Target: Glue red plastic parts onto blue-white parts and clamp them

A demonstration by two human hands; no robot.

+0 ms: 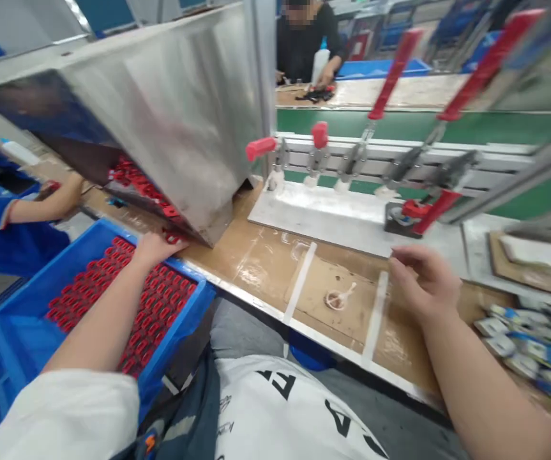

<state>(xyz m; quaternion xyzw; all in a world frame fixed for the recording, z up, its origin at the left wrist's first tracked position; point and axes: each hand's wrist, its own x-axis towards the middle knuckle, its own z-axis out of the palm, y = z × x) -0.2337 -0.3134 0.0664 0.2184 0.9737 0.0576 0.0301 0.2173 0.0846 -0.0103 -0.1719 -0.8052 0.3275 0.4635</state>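
1. Several loose red parts (173,237) lie at the low front edge of a metal hopper (184,121), with more heaped inside its mouth.
2. The left hand (153,250) reaches to these parts, its fingers bent and partly hidden; whether it grips one cannot be told.
3. Under the left forearm sits a blue bin (23,335), filled with rows of similar red parts.
4. The right hand (426,281) is half curled, thumb and fingers near each other, above the bench (256,246); blur hides whether anything is pinched there.
5. Beyond it stands a metal plate (323,223) with red-handled clamps (349,160) behind.
6. A small whitish ring (336,300) lies between two white strips on the bench.
7. Beside the right forearm is a pile of small blue, white and yellow pieces (534,348).
8. Across the bench, a person in black (304,41) has a hand beside a white bottle (320,64).
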